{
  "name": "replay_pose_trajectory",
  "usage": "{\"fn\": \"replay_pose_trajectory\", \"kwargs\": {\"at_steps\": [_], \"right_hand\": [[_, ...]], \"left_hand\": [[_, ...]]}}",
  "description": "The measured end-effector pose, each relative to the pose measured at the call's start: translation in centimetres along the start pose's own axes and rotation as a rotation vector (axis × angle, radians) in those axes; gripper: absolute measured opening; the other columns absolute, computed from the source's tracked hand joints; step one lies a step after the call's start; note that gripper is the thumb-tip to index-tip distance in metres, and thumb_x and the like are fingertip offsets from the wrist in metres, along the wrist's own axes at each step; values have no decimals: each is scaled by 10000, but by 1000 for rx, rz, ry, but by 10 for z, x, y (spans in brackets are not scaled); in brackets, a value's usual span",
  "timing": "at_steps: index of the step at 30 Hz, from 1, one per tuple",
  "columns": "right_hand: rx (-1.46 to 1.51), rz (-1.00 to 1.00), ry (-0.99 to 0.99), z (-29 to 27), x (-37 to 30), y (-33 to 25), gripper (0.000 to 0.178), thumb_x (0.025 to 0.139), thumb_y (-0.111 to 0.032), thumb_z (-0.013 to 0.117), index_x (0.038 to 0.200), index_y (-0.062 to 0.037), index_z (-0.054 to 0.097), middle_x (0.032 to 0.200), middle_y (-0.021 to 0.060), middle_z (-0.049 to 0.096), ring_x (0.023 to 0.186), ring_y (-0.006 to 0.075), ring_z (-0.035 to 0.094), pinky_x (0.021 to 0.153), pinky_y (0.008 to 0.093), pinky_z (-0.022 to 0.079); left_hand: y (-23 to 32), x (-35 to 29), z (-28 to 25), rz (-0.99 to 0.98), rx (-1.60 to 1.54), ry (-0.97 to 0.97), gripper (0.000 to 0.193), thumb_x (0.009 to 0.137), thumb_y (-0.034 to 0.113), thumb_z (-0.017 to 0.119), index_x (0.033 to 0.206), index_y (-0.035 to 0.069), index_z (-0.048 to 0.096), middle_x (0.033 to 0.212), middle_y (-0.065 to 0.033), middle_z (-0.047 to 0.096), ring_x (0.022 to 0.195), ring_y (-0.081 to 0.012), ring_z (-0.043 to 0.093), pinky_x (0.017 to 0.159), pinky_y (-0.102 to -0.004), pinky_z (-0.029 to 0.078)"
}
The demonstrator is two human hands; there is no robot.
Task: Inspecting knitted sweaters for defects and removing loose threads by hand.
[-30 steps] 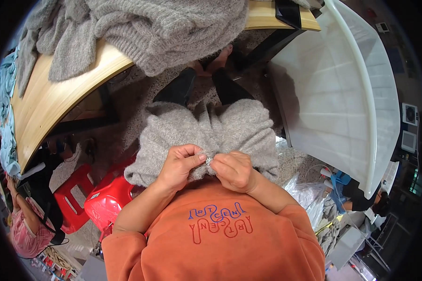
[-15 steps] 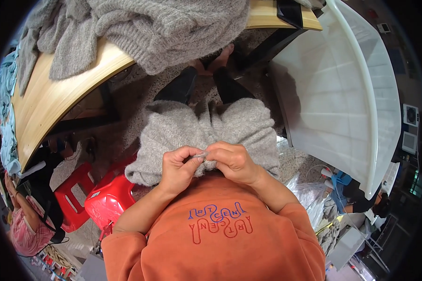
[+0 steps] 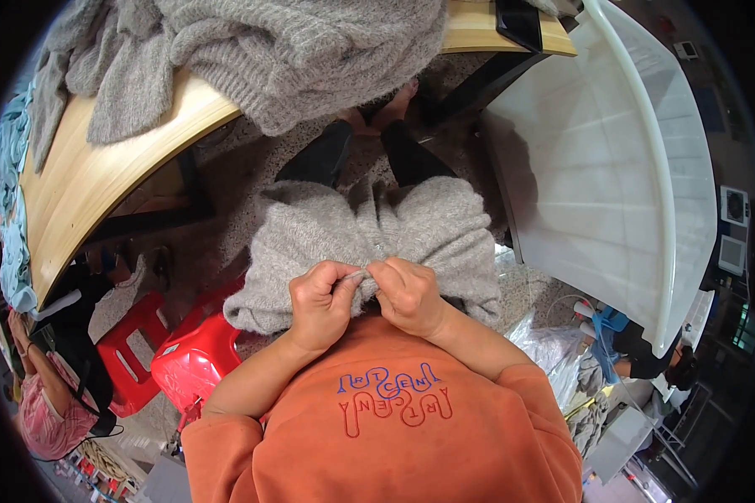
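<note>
A fuzzy grey knitted garment [image 3: 302,243] lies spread over my lap. Its near edge is bunched up where both hands meet above my orange top. My left hand [image 3: 320,303] pinches a small fold of this edge between thumb and forefinger. Right beside it, my right hand [image 3: 408,295] is closed on the same edge, its fingers curled inward. The fingertips nearly touch, and any small thing between them is hidden.
More grey knitwear [image 3: 310,50] is heaped on the curved wooden table [image 3: 134,168] ahead. A large white plastic bin [image 3: 596,159] stands at the right. Red stools [image 3: 195,356] are at the left, with another person [image 3: 54,402] beyond. Light blue cloth [image 3: 13,201] hangs at the far left.
My right hand has turned and its fingers have curled in closer to the knitted edge. My left hand keeps its pinch almost in place. The garment has barely shifted.
</note>
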State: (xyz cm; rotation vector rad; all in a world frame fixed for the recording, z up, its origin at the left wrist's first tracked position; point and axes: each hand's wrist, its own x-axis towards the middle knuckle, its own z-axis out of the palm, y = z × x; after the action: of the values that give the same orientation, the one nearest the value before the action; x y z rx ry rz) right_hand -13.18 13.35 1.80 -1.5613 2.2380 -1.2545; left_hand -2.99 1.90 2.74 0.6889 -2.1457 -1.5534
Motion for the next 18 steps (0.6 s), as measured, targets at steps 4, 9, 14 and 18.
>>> {"fn": "replay_pose_trajectory", "kwargs": {"at_steps": [4,9,14,18], "right_hand": [[-81,-65,48,1,2,-1,172,618,5,575,783,-18,528,602,73,461,505,235,519,445,325,418],[-74,-83,102,3,3,1,173,602,1,577,762,-26,517,582,64,435,483,224,506,431,323,409],[-62,-66,125,1,7,-1,260,537,40,576,790,3,526,588,90,434,478,256,486,425,336,394],[-50,-25,123,-1,5,6,277,563,44,574,836,10,540,658,116,508,523,271,522,466,345,424]], "left_hand": [[3,0,2,-75,-35,21,52,752,-34,631,753,-4,589,613,-23,572,534,-58,477,476,-214,393],[6,0,4,149,96,89,102,719,-56,637,766,6,570,638,-103,561,510,-186,538,465,-261,422],[5,4,8,379,170,92,134,679,-98,615,746,2,557,649,-110,557,510,-231,541,457,-292,432],[1,6,2,345,218,-32,143,652,-70,628,747,11,558,653,-106,557,525,-244,547,470,-320,438]]}}
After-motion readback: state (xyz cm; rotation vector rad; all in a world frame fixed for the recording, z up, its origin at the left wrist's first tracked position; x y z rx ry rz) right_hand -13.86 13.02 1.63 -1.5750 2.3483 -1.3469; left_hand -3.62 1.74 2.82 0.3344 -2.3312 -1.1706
